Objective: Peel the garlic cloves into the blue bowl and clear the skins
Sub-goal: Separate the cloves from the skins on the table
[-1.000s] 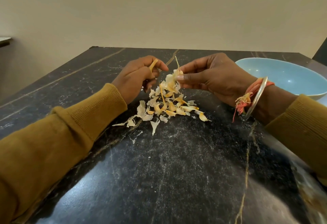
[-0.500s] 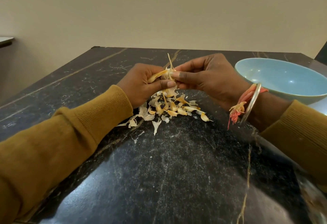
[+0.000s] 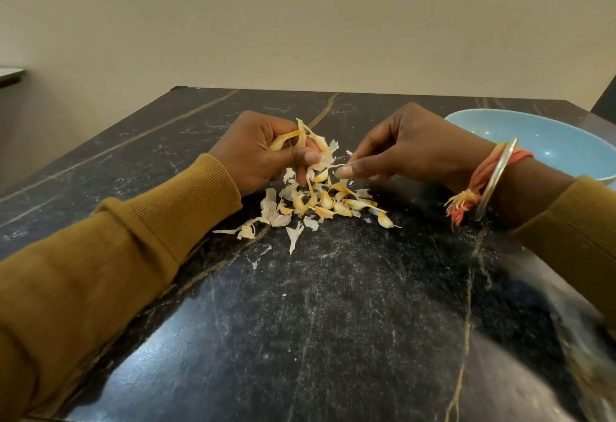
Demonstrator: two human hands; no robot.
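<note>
My left hand [image 3: 263, 151] grips a small bunch of garlic cloves [image 3: 300, 140] with papery skin hanging from it, above the table. My right hand [image 3: 406, 148] is a little to the right, its thumb and forefinger pinching a thin strip of skin [image 3: 336, 165] that still leads toward the bunch. Below both hands lies a pile of loose cloves and white skins [image 3: 320, 203] on the black marble table [image 3: 316, 321]. The blue bowl [image 3: 560, 141] stands at the right behind my right wrist; its inside looks bare.
A metal bangle and orange thread [image 3: 493, 171] circle my right wrist. Scattered skin flakes [image 3: 295, 236] trail toward me from the pile. The beige wall [image 3: 300, 21] rises beyond the table's far edge. A blurred shiny object [image 3: 586, 355] sits at the lower right.
My hands, close together half a second ago, have drawn apart. The right hand has pulled right and down with a strip of skin, while the left keeps hold of the garlic.
</note>
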